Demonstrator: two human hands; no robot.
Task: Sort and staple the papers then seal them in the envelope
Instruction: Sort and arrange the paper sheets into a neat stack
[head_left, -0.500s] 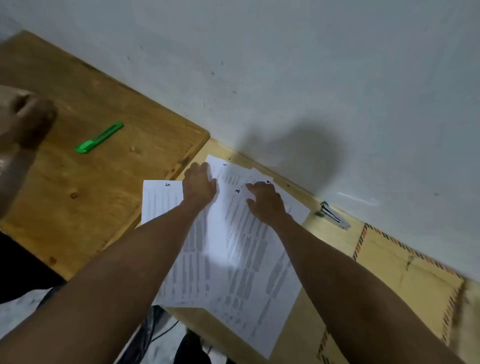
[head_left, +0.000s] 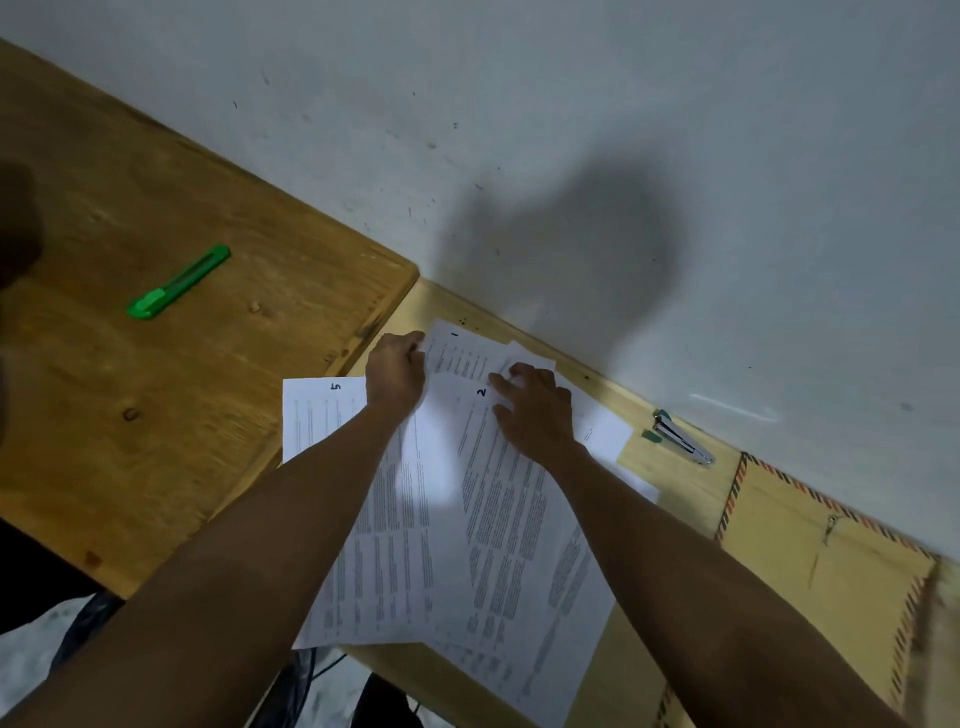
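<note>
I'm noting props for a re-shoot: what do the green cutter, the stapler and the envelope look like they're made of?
Green cutter: probably plastic, uniform bright green with a dull sheen.
Stapler: mostly metal by its silvery glint; the green end pieces look plastic.
Envelope: matte tan paper with a striped border; the small clasp on it seems metal, though blurred.

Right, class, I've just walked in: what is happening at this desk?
A person is sorting numbered printed sheets. The left hand grips the edge of the page marked 1, while the right hand presses on the page marked 2. The stapler and envelope lie untouched to the right.
</note>
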